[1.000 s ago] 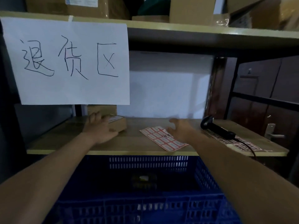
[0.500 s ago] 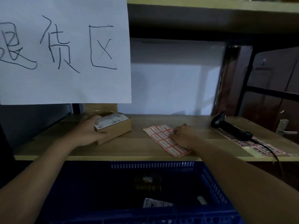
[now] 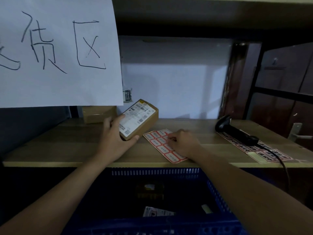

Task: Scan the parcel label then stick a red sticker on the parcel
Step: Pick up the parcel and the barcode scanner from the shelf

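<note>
A small brown cardboard parcel [image 3: 144, 122] with a white printed label on top is tilted up off the wooden shelf [image 3: 67, 146], held at its near end by my left hand [image 3: 116, 138]. Right of it lies a sheet of red-bordered stickers [image 3: 157, 141]. My right hand [image 3: 183, 143] rests on the sheet's right side, fingertips pinching at one sticker. A black barcode scanner [image 3: 235, 133] lies on the shelf at the right, its cable running off the front edge.
A large white paper sign [image 3: 59, 48] with handwritten characters hangs at upper left. Another brown box [image 3: 98, 114] sits behind the parcel. A second sticker strip [image 3: 254, 150] lies under the scanner. A blue plastic crate [image 3: 152, 172] with parcels inside stands below the shelf.
My left hand has lifted the parcel and carried it right, toward the sticker sheet. My right hand has settled onto the sheet and its fingers have closed on a sticker.
</note>
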Demonstrator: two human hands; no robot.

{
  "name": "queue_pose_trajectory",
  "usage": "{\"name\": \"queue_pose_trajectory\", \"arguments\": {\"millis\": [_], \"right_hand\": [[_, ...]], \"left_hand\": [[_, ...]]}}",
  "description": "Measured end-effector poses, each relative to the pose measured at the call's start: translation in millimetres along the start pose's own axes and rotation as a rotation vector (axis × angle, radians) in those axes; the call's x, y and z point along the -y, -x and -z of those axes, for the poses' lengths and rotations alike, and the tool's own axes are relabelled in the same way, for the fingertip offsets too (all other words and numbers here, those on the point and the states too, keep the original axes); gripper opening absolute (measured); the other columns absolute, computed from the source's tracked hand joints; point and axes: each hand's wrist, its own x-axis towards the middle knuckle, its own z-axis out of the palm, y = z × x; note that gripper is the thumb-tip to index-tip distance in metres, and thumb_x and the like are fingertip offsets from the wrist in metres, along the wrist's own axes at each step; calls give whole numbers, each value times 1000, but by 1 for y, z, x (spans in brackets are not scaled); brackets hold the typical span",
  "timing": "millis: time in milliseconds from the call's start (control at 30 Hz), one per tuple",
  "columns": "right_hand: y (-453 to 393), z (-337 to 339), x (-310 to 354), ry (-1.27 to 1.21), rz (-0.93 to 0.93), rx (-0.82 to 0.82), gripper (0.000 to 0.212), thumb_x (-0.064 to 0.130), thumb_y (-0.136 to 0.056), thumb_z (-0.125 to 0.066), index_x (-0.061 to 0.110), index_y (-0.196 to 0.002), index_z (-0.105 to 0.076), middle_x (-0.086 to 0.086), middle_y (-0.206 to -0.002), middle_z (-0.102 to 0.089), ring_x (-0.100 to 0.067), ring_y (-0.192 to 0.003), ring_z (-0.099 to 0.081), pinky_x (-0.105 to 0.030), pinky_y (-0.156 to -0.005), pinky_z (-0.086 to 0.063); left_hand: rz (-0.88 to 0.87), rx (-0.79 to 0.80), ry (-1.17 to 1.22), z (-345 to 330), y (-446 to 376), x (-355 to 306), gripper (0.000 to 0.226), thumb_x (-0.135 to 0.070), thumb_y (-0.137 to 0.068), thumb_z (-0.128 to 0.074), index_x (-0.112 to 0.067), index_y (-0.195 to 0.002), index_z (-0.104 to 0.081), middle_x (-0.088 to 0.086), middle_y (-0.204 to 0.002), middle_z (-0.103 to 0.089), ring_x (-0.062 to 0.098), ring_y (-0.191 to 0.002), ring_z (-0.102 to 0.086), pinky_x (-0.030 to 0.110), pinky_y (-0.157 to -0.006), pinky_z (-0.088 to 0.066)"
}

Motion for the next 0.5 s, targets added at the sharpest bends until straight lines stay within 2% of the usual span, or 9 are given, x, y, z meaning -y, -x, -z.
{"name": "queue_pose_trajectory", "arguments": {"millis": [133,267,400,433,500], "right_hand": [[0,-1,-1,13,-27,-27,31,43,-92,-53,33,-115,-70,1,-100,-74,-15,-82,-64,-29,-69,-52],[1,-2,0,36,-33,-78,28,38,-93,-53,27,-109,-73,-3,-107,-72,-21,-91,-64,-35,-74,-53],[2,-2,0,36,-30,-81,31,41,-91,-53,23,-105,-74,-5,-105,-71,-23,-90,-64,-34,-76,-52],[2,-2,0,31,-31,-74,31,43,-91,-53,24,-103,-74,-5,-102,-72,-22,-87,-64,-34,-77,-53],[1,-2,-2,9,-35,-42,32,45,-90,-53,25,-102,-75,-3,-99,-73,-19,-85,-65,-34,-77,-53]], "left_hand": [[21,32,12,-9,1,-10,76,-43,-71,-80,-26,-134,-42,3,-135,-31,21,-119,-42,34,-96,-39],[86,58,-54,-14,0,-12,66,-53,-73,-73,-27,-128,-46,3,-133,-33,24,-116,-47,37,-95,-42],[153,128,-162,-15,2,-13,70,-59,-75,-69,-25,-131,-44,5,-139,-28,29,-122,-42,42,-97,-40],[133,127,-216,-15,4,-16,73,-59,-75,-68,-23,-133,-42,6,-141,-26,30,-127,-36,44,-100,-38],[-33,42,-376,-14,13,-28,79,-61,-74,-66,-21,-137,-39,8,-145,-23,30,-133,-23,48,-104,-32]]}}
